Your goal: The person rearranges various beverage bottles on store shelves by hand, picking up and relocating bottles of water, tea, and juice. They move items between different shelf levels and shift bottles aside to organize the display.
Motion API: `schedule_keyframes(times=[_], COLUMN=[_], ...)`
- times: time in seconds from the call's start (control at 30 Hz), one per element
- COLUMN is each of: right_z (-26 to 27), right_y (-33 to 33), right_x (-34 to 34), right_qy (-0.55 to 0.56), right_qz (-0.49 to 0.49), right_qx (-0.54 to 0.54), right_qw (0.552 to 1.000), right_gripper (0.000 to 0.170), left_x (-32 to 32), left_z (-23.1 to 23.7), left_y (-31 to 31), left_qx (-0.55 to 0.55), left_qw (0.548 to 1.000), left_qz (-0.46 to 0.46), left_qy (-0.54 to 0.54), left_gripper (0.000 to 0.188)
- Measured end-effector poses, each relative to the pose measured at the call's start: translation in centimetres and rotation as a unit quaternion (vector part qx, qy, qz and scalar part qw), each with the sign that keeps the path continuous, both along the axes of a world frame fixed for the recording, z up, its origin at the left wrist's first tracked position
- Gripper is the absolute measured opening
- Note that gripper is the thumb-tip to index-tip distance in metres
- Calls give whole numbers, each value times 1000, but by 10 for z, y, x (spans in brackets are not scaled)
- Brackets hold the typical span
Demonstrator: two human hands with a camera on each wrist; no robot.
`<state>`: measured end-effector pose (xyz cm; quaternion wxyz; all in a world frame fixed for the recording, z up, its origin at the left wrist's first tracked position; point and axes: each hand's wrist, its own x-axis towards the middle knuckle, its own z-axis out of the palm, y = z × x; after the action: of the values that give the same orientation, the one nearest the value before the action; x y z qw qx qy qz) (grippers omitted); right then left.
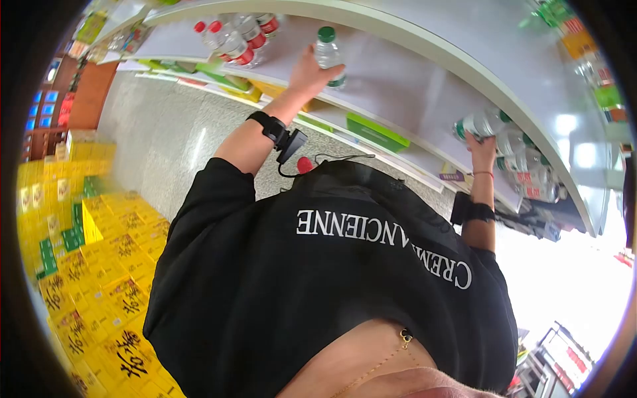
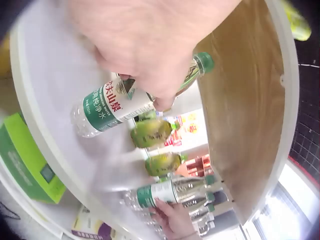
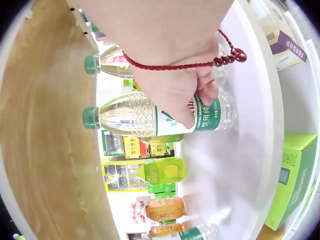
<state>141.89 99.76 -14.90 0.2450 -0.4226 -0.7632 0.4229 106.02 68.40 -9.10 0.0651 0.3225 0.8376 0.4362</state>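
Observation:
In the head view my left hand (image 1: 312, 76) reaches up to the shelf and grips a clear water bottle (image 1: 328, 53) with a green cap. Its green-and-white label (image 2: 102, 107) shows in the left wrist view, fingers wrapped about the upper part. My right hand (image 1: 482, 152), with a red cord bracelet (image 3: 175, 66), holds a second green-capped water bottle (image 1: 484, 123) farther right on the same shelf. The right wrist view shows its thumb and fingers round the label of this bottle (image 3: 135, 117). More green-capped bottles (image 1: 527, 162) stand right beside that hand.
Red-capped bottles (image 1: 235, 43) stand at the shelf's left. A white shelf edge (image 1: 458, 60) curves above the bottles. A green box (image 1: 377, 132) sits on a lower shelf. Yellow cartons (image 1: 113, 265) are stacked on the floor at left. Green drink bottles (image 3: 162, 171) show behind the shelf.

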Motion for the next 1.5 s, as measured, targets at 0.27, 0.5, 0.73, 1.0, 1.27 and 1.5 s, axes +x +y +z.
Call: schedule_keyframes(times=[0.27, 0.5, 0.73, 1.0, 1.27, 1.5], right_z=[0, 20, 9, 19, 24, -4], right_y=[4, -22, -56, -143, -213, -222], right_x=[-5, -30, -112, -293, -429, -483], right_qy=[29, 5, -3, -35, 14, -68], right_qz=[15, -23, 53, 237, 296, 293], right_qx=[-36, 10, -29, -17, 75, 124], right_qw=[999, 1000, 998, 971, 952, 945], right_gripper=[56, 38, 39, 60, 51, 54], left_x=[-86, -110, -122, -130, -129, -116], left_z=[5, 14, 12, 15, 21, -11], left_y=[-99, -105, -115, -112, -116, -134], left_qx=[-51, -15, -7, -42, -30, 5], left_qw=[988, 992, 998, 997, 996, 996], left_qz=[113, 101, 66, 64, 84, 86], left_qy=[90, 76, -3, -12, -9, 38], left_gripper=[62, 52, 63, 75, 71, 80])
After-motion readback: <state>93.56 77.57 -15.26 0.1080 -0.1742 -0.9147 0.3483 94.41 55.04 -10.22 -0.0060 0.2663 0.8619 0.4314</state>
